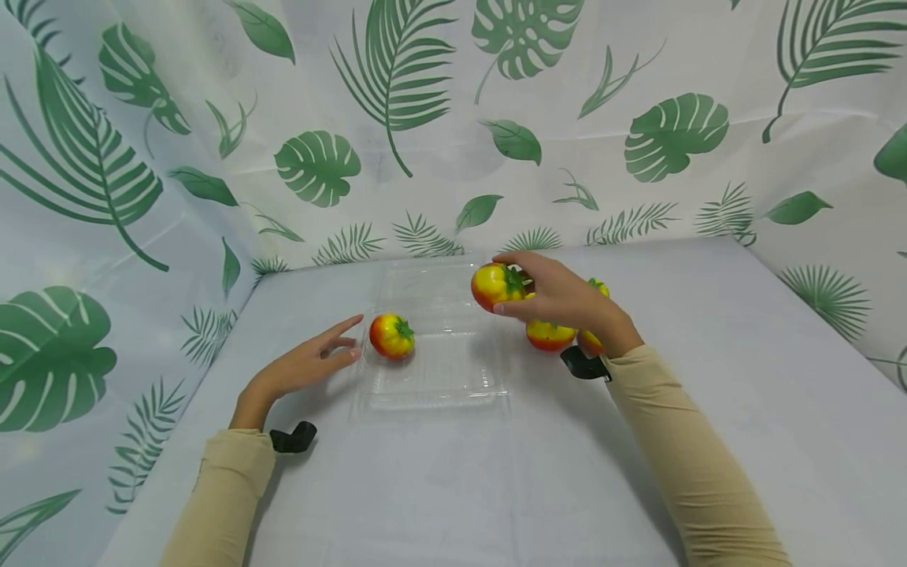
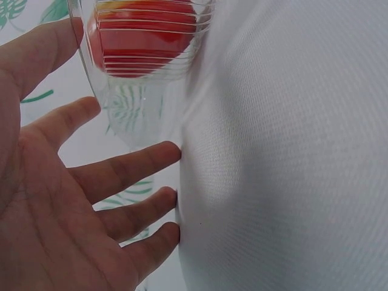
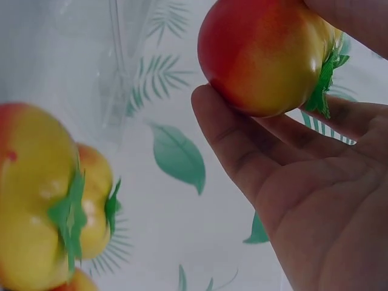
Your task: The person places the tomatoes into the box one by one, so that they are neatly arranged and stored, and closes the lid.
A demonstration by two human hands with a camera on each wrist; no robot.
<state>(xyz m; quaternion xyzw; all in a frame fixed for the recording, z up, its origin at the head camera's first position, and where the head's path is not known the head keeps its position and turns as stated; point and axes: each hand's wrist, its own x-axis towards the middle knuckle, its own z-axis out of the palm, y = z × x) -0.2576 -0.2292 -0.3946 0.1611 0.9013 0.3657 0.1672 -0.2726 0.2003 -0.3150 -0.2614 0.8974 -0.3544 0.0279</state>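
Observation:
My right hand grips a red-and-yellow persimmon with a green leafy top, above the right side of a clear plastic container. In the right wrist view, the fingers curl under this fruit and the thumb lies over it. A second persimmon sits inside the container at its left side. My left hand is beside that side with fingers spread and relaxed. In the left wrist view, its upper fingertips are right at the container's edge, and the fruit shows red through the ribbed wall.
More persimmons are grouped on the white-covered table right of the container, partly hidden behind my right hand and wrist. A leaf-printed curtain rises along the table's back and sides.

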